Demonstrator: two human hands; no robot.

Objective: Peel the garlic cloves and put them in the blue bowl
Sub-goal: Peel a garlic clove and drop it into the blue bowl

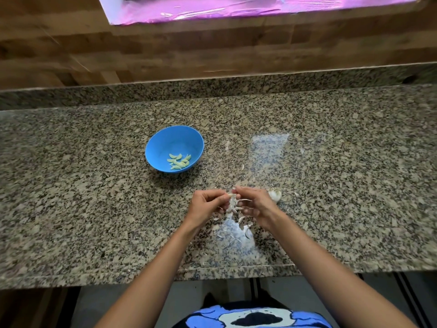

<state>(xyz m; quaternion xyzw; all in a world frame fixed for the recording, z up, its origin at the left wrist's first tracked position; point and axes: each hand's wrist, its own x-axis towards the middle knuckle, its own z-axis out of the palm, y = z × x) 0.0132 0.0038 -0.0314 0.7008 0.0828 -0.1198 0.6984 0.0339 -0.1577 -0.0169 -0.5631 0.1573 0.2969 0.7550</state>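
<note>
A blue bowl (160,143) stands on the granite counter, left of centre, with several peeled pale-yellow cloves (178,161) inside. In front of it, near the counter's front edge, my left hand (205,205) and my right hand (254,203) meet with curled fingers and pinch a small garlic clove (231,196) between their fingertips. Papery skin hangs from the clove. A garlic bulb (275,194) lies on the counter just right of my right hand, partly hidden by it.
Loose white skins (243,227) are scattered on the granite counter (94,197) under and in front of my hands. A raised granite ledge and a wooden wall run along the back. The counter's front edge is close to my body.
</note>
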